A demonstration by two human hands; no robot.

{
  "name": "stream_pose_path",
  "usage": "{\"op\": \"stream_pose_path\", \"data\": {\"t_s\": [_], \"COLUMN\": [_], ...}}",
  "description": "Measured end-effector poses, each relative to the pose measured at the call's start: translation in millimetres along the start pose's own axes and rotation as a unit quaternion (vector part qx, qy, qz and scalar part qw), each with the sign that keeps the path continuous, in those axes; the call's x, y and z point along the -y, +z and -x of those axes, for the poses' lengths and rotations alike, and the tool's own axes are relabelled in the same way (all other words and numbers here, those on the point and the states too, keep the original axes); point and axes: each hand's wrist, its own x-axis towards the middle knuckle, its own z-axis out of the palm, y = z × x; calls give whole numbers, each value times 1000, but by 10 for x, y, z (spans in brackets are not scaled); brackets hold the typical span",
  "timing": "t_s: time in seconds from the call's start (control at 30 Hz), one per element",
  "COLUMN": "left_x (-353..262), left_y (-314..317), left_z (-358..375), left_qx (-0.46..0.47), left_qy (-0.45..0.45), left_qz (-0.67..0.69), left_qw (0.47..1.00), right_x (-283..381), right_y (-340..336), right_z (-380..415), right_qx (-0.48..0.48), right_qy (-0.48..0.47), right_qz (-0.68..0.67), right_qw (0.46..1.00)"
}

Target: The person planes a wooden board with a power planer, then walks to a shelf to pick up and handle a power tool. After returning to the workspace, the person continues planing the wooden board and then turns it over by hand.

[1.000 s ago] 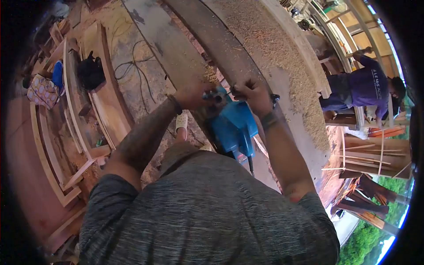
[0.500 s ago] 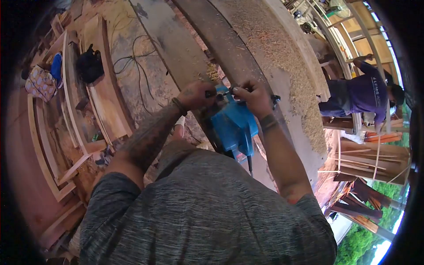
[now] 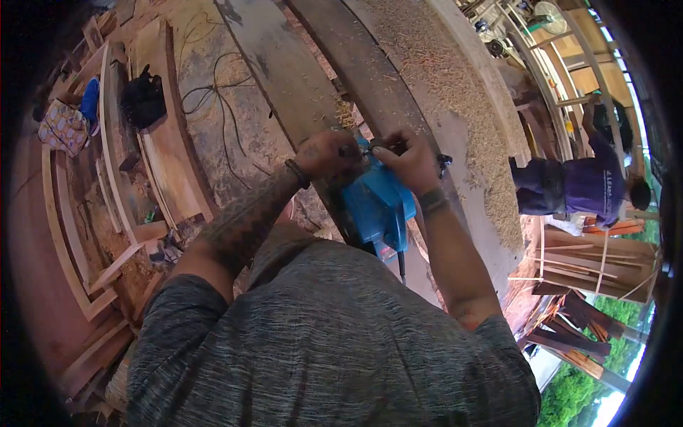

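A blue corded power tool (image 3: 380,203), which looks like an electric planer, lies on the dark wooden boards in front of my body. Its metal front end is under my fingers. My left hand (image 3: 331,155) is curled over the left side of that end; what its fingers grip is hidden. On the other side, my right hand (image 3: 411,160) is closed in a pinch of thumb and fingers at the same metal part. Something small and dark shows by the fingertips, too small to name. Both hands nearly meet above the tool.
Long boards (image 3: 363,64) run away from me, with wood shavings (image 3: 491,171) to their right. A cable (image 3: 220,92) lies on the ground at left, near a black bag (image 3: 142,99) and wooden frames (image 3: 114,178). A person in a purple shirt (image 3: 594,185) stands at right.
My left hand has moved right, closer to my right hand, over the tool's metal end. My right fingers have shifted slightly. The person at right has changed arm and body position.
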Motion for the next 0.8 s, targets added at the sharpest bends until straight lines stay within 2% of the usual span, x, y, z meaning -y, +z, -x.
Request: {"op": "stream_pose_path", "data": {"t_s": [0.1, 0.3, 0.4, 0.47, 0.57, 0.77, 0.8], "left_x": [-75, 58, 136, 231, 203, 60, 62], "left_y": [-17, -3, 33, 78, 65, 13, 17], "left_z": [1, -10, -12, -43, -32, 2, 9], "left_qx": [6, -31, -34, -53, -71, -38, -35], "left_qy": [-49, 17, 19, 58, 83, 42, 41], "left_qz": [86, 67, 80, 73, 47, 60, 59], "left_qw": [995, 997, 996, 994, 993, 997, 997], "right_x": [120, 332, 445, 484, 411, 289, 274], "right_y": [7, -12, -3, -4, 31, 42, 40], "right_z": [49, 74, 72, 50, 30, -20, -24], "right_qx": [4, 17, 36, 52, 37, 102, 107], "right_qy": [0, -36, -40, -49, -133, -189, -196], "right_qz": [-10, 16, 17, 14, 52, 63, 106], "right_qw": [1000, 999, 998, 997, 989, 975, 969]}}
